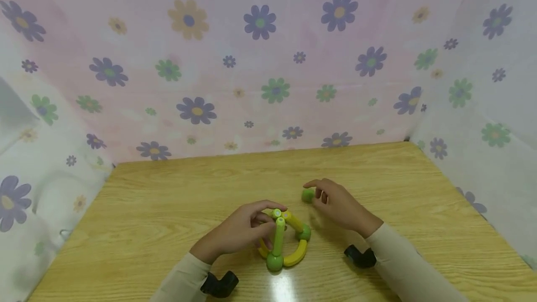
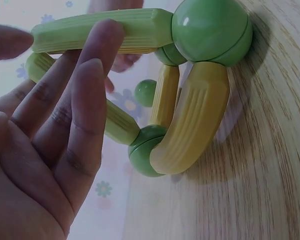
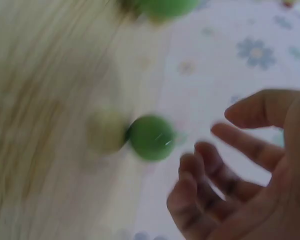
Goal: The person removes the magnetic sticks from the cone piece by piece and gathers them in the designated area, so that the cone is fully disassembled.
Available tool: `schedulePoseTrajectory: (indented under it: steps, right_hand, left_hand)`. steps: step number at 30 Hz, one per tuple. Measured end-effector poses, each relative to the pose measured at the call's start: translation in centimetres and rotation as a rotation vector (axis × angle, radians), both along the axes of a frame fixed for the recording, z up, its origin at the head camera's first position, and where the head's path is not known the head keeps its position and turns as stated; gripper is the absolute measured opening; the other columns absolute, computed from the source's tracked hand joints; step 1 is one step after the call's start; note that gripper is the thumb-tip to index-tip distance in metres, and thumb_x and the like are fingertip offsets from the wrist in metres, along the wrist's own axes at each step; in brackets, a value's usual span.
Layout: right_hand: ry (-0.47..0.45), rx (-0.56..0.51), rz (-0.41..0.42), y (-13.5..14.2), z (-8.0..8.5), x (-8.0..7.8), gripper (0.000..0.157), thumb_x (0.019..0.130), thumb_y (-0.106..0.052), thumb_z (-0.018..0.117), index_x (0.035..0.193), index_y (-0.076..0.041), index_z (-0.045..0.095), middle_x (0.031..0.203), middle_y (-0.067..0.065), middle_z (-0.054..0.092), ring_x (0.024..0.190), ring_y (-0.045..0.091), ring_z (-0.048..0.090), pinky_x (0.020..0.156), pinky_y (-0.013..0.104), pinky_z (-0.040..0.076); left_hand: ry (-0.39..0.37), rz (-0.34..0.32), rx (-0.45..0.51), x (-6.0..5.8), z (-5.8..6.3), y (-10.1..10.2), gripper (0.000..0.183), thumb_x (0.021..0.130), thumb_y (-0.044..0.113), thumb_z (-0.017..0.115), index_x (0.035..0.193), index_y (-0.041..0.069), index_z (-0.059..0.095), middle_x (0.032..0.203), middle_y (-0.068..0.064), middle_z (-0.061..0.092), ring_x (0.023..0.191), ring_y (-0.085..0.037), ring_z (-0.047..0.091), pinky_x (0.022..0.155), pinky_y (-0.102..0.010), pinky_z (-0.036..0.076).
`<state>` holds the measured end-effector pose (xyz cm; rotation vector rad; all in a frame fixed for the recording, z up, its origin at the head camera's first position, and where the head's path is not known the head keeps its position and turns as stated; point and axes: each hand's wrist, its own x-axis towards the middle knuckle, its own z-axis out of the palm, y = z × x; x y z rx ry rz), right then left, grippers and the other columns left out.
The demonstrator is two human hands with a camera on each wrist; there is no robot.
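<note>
A toy frame of green balls (image 1: 274, 262), curved yellow rods (image 1: 297, 254) and upright straight rods stands on the table. My left hand (image 1: 239, 232) holds its upright rods near where their tops lean together. Its thumb and fingers lie about the light green rod (image 2: 140, 27), as the left wrist view shows. In the head view, the rods' upper ends have pale round faces and no ball on them. My right hand (image 1: 341, 206) reaches over a loose green ball (image 3: 152, 137) behind the frame. Loosely bent, its fingers are apart from that ball in the blurred right wrist view.
The wooden table (image 1: 189, 185) reaches back to a flower-printed cloth (image 1: 226, 83), which also hangs along both sides. A black device (image 1: 220, 284) sits at the left wrist and another black device (image 1: 361, 256) at the right.
</note>
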<state>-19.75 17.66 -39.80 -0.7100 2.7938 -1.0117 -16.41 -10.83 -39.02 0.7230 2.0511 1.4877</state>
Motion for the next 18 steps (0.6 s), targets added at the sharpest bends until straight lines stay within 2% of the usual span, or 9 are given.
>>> schedulePoseTrajectory:
  steps: [4,7,12,16,18]
  right_hand:
    - [-0.045,-0.063,0.188,-1.0,0.8,1.7,0.040,0.094,-0.002,0.055,0.133,-0.009,0.059,0.089,0.000,0.053,0.071,0.008,0.047,0.061,0.025,0.045]
    - [-0.076,-0.086,0.263,-2.0,0.9,2.5,0.038,0.095,-0.008,0.061,0.132,-0.013,0.060,0.082,-0.002,0.051,0.066,0.004,0.044,0.059,0.023,0.043]
    - [-0.052,-0.096,0.262,-3.0,0.5,3.3,0.025,0.095,-0.019,0.069,0.120,-0.017,0.067,0.071,-0.010,0.050,0.060,-0.001,0.042,0.056,0.019,0.040]
    - [-0.009,-0.074,0.218,-3.0,0.6,3.5,0.013,0.094,-0.018,0.071,0.107,-0.017,0.069,0.070,-0.013,0.052,0.061,-0.001,0.045,0.056,0.019,0.043]
    - [-0.002,-0.058,0.199,-2.6,0.8,3.5,0.007,0.094,-0.020,0.071,0.099,-0.018,0.067,0.071,-0.012,0.054,0.062,0.000,0.047,0.056,0.020,0.044]
  left_hand:
    - [-0.006,0.016,-0.004,0.0,0.0,0.0,0.033,0.107,0.029,0.049,0.139,0.033,0.054,0.099,-0.001,0.076,0.076,-0.029,0.073,0.064,-0.051,0.058]
    - [0.010,0.030,-0.008,0.1,-0.1,0.0,0.032,0.106,0.030,0.050,0.137,0.032,0.055,0.096,0.000,0.077,0.075,-0.030,0.073,0.063,-0.050,0.058]
    - [0.007,0.040,-0.004,0.2,-0.2,0.1,0.031,0.105,0.029,0.052,0.136,0.031,0.057,0.094,0.000,0.077,0.074,-0.030,0.072,0.062,-0.047,0.058]
    - [0.048,0.069,-0.035,0.2,0.0,0.2,0.032,0.105,0.027,0.053,0.137,0.027,0.057,0.098,0.000,0.077,0.073,-0.028,0.072,0.062,-0.046,0.058]
    - [0.067,0.088,-0.050,0.1,0.1,0.1,0.031,0.105,0.027,0.054,0.135,0.029,0.057,0.100,0.000,0.076,0.073,-0.026,0.073,0.062,-0.047,0.059]
